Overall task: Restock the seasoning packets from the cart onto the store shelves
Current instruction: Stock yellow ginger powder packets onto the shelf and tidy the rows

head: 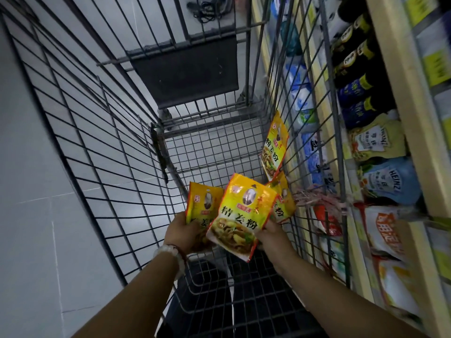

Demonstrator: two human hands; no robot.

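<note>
Seasoning packets still being gathered from cart

Seasoning packets (240, 215) are sitting deep in the wire cart (102, 132): left hand (181, 231) is gripping one, right hand (269, 234) another. Two more are leaning against the cart's right side. None are reaching the store shelves (400, 98) yet.

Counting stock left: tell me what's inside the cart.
Inside the wire cart: four yellow seasoning packets. One leans on the right wall, the left hand and right hand hold others, one partly hidden behind.

Bare forearms, white bead bracelet (170, 252) — red thread beside it
</note>
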